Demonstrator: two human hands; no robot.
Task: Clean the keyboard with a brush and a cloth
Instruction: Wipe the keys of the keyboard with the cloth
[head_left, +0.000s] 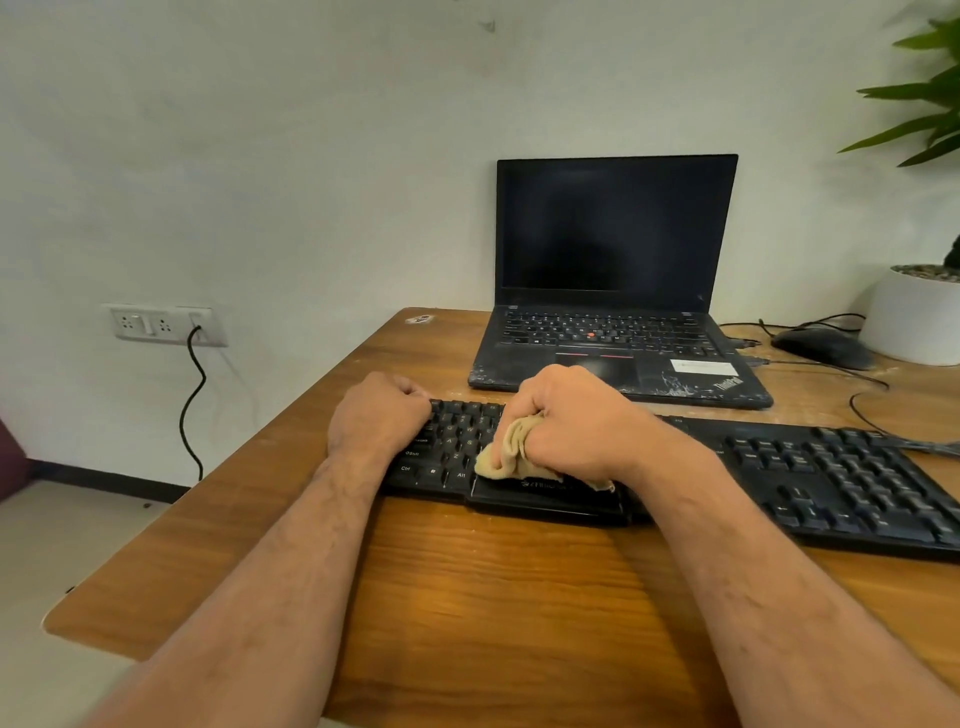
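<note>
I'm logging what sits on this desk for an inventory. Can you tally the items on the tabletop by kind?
Keyboards: 1, the black external keyboard
Laptops: 1, the open black laptop
Mice: 1, the dark corded mouse
Cloths: 1, the crumpled beige cloth, gripped by the right hand
Plant pots: 1, the white round pot
Total: 5

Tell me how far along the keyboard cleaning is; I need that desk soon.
Wiping is under way: the right hand grips a tan cloth against the keyboard near its left-middle keys, while the left hand steadies the left end. No brush is in view, so brushing cannot be judged. The right half and number pad seem still to be wiped.
</note>
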